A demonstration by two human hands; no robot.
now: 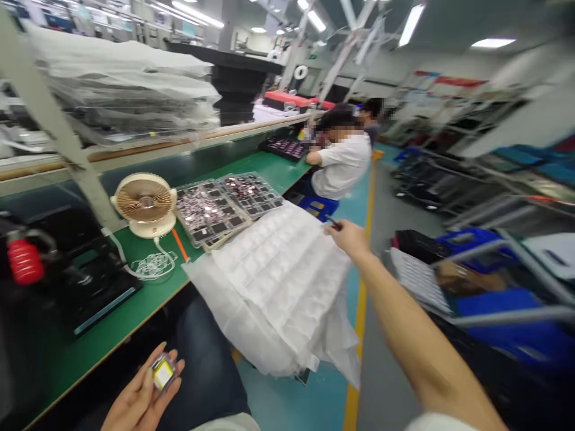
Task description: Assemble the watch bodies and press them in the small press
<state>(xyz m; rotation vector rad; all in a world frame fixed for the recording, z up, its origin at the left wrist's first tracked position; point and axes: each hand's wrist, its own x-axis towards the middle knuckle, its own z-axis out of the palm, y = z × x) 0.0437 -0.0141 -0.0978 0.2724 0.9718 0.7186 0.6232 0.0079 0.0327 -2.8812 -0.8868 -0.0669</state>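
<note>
My left hand [141,395] is low in the picture, near my lap, with its fingers curled round a small square part with a yellow face [163,373]. My right hand [347,235] is stretched far out to the right, past the edge of a white cloth-covered stack [278,281] that hangs over the bench edge. Its fingers pinch a small dark thing [333,223] that I cannot make out. Behind the white cloth lie two clear trays [227,206] with several small dark and shiny parts.
The green bench [148,293] holds a cream desk fan [144,205], a coiled white cable [155,265] and a black fixture with a red knob [24,260]. A seated person in a white shirt [344,161] works farther along. Blue crates [503,317] and racks stand right of the aisle.
</note>
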